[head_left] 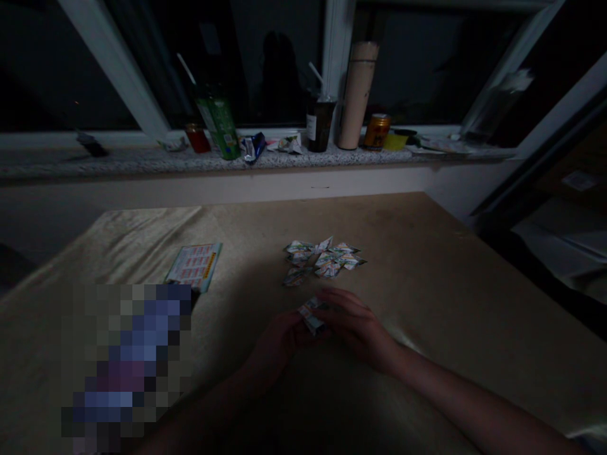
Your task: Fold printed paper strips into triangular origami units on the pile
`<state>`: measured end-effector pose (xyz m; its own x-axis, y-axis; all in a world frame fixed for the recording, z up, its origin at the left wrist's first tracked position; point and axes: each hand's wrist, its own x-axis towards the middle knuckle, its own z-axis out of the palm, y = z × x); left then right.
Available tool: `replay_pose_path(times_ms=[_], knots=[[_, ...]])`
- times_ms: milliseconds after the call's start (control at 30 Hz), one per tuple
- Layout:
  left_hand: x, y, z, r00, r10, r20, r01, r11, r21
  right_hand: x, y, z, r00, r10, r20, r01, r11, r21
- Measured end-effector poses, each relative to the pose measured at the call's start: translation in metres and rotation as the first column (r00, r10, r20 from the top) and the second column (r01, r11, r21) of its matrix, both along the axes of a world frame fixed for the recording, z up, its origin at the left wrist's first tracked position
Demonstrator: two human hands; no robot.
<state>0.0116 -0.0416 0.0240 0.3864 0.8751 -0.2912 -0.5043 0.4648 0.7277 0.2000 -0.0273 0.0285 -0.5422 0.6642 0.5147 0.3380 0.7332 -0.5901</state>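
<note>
Between my two hands is a small folded piece of printed paper, mostly white with coloured marks. My left hand grips it from the left and below, with the fingertips partly hidden in shadow. From the right, my right hand lies over the paper's edge, its fingers bent onto it. Just beyond the hands, a cluster of several folded paper pieces with pointed corners and similar print rests on the table.
A cloth-covered table spans the view. At left lies a printed booklet beside a blurred-out patch. The windowsill carries a green bottle, a dark drink cup, a pink flask and an orange can.
</note>
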Motion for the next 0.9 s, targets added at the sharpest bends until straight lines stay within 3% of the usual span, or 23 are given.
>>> replay_pose_path(times_ms=[133, 300, 433, 567, 633, 733, 900], knots=[[-0.0007, -0.0003, 0.0009, 1.000, 0.015, 0.005, -0.015, 1.000, -0.010, 0.0003, 0.0012, -0.0031, 1.000, 0.003, 0.002, -0.003, 1.000, 0.027], [0.0015, -0.0022, 0.0006, 0.981, 0.022, -0.195, -0.007, 0.997, 0.076, -0.0006, 0.0016, -0.0072, 0.999, 0.033, -0.035, -0.032, 0.999, 0.036], [0.0020, -0.0024, 0.0042, 0.941, 0.013, -0.338, 0.027, 0.993, 0.113, -0.0014, -0.0010, -0.0022, 0.996, 0.044, -0.076, -0.047, 0.998, -0.035], [0.0011, -0.0019, 0.0087, 0.934, -0.021, -0.357, 0.068, 0.990, 0.121, -0.0017, -0.0030, 0.0014, 0.984, -0.030, -0.173, -0.002, 0.983, -0.182], [0.0009, -0.0019, 0.0097, 0.930, -0.044, -0.366, 0.091, 0.990, 0.112, -0.0020, -0.0025, 0.0001, 0.966, -0.120, -0.230, 0.042, 0.947, -0.318], [0.0011, -0.0023, 0.0095, 0.913, -0.083, -0.399, 0.140, 0.983, 0.117, -0.0035, -0.0003, -0.0036, 0.927, -0.224, -0.302, 0.029, 0.844, -0.536], [0.0017, -0.0040, 0.0039, 0.864, -0.129, -0.486, 0.223, 0.965, 0.139, -0.0070, 0.0005, -0.0066, 0.910, -0.239, -0.339, -0.050, 0.748, -0.662]])
